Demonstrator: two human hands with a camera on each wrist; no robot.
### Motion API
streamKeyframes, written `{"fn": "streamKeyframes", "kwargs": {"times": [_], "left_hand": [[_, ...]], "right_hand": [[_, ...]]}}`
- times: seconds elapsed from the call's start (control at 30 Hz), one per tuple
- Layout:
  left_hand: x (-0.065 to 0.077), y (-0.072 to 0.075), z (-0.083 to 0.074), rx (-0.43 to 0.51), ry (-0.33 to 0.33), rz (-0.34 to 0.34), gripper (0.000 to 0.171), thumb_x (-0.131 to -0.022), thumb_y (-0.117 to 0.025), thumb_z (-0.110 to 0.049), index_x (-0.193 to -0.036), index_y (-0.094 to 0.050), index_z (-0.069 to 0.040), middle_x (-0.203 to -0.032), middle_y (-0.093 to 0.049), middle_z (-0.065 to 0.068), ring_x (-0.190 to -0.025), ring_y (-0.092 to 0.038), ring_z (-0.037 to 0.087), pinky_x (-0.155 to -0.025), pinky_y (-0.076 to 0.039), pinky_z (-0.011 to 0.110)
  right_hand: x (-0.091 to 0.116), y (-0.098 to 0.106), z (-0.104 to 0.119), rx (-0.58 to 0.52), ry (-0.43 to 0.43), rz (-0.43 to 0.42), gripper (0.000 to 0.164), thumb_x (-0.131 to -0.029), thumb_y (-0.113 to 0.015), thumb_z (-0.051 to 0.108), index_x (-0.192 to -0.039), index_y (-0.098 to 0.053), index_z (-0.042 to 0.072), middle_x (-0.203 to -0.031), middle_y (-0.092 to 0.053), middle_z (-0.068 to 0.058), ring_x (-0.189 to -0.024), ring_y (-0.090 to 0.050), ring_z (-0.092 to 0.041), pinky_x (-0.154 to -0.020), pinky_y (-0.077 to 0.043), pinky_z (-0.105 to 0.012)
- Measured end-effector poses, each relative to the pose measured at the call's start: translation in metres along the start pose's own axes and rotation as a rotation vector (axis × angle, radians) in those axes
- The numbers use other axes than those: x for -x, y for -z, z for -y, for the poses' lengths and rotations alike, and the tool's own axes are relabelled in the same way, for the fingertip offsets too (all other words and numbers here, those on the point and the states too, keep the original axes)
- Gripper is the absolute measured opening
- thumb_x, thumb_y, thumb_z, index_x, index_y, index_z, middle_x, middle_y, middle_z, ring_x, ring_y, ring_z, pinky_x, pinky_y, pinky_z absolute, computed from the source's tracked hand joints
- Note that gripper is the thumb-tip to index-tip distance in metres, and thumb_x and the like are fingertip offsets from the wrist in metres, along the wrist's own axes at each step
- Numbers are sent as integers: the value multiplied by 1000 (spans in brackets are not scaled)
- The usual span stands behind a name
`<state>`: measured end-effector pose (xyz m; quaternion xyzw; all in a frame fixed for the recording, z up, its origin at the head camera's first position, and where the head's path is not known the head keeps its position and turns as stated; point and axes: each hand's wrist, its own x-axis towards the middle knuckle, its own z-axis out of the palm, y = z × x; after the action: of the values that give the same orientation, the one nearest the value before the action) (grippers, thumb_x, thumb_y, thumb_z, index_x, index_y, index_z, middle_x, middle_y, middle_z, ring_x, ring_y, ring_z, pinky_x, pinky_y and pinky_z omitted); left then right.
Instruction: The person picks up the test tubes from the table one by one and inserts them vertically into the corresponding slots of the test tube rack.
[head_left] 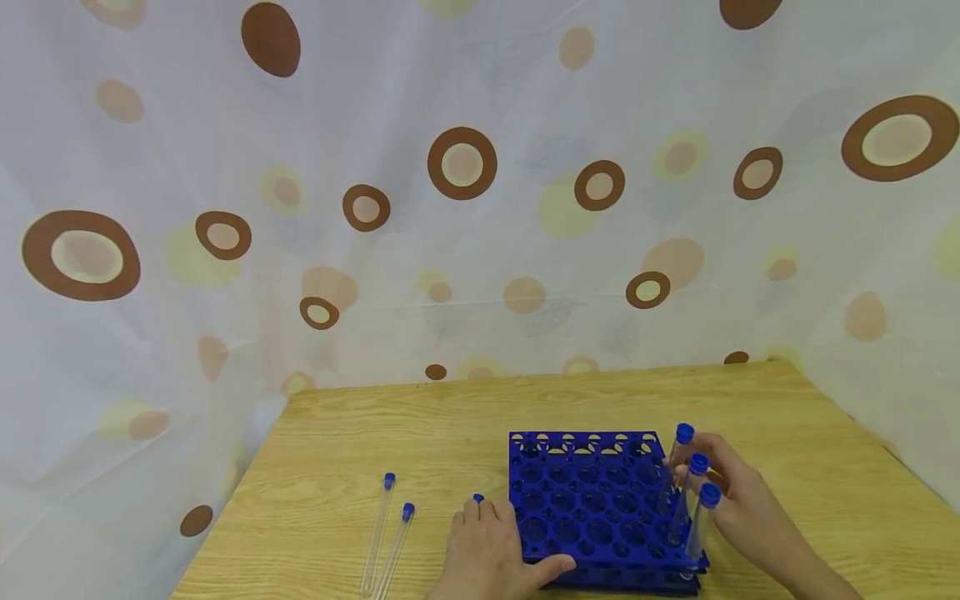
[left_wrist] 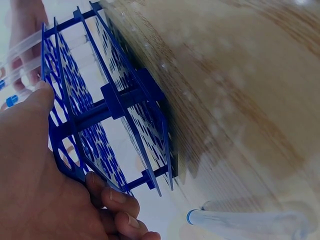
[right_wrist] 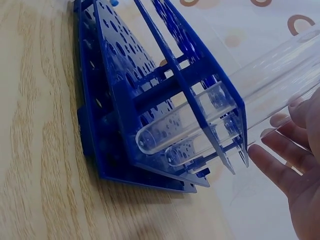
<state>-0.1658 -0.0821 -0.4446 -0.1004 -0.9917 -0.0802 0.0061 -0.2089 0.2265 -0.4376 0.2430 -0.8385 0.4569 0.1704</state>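
Note:
A blue test tube rack [head_left: 577,508] with rows of round holes stands on the table. My left hand [head_left: 487,546] grips its left side, the thumb over the top plate and the fingers curled at the edge in the left wrist view. Three clear, blue-capped test tubes stand along the rack's right side: a front tube [head_left: 699,529], a middle tube [head_left: 681,512] and a far tube [head_left: 683,435]. My right hand [head_left: 750,500] pinches the far one near its upper part. Two tube bottoms show inside the rack in the right wrist view.
Two capped test tubes, one farther left [head_left: 377,533] and one nearer [head_left: 396,546], lie on the wooden table [head_left: 330,450] left of the rack. A blue cap [head_left: 477,497] shows just beyond my left fingers. A spotted curtain [head_left: 480,250] hangs behind and along both sides.

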Motion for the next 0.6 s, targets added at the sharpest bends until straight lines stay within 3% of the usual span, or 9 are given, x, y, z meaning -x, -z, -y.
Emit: {"fn": "streamKeyframes", "kwargs": {"times": [0.23,0.5,0.6], "left_hand": [[1,-1,0,-11,-2,-4,94,-72,-37,-95,-92,-51,-4,-81,-48,10,-77,-45,24,-80,-45,44],[0,0,-1,-1,7,9,96,-71,-37,-96,-94,-51,-3,-84,-49,11,-80,-48,26,-82,-46,46],[0,0,-1,2,8,13,96,-71,-38,-96,-94,-52,-3,-83,-49,11,-80,-47,25,-82,-45,46]], "right_hand": [[1,1,1,16,-69,12,15,-100,-56,6,-115,-54,9,-110,-60,-2,-97,-63,1,-74,-55,-23],[7,7,-1,100,-135,-16,24,-98,-59,5,-121,-57,10,-112,-62,6,-98,-56,8,-72,-53,-22],[11,10,-6,145,-142,-15,25,-98,-59,5,-123,-57,7,-111,-64,3,-97,-54,12,-70,-53,-21]]}}
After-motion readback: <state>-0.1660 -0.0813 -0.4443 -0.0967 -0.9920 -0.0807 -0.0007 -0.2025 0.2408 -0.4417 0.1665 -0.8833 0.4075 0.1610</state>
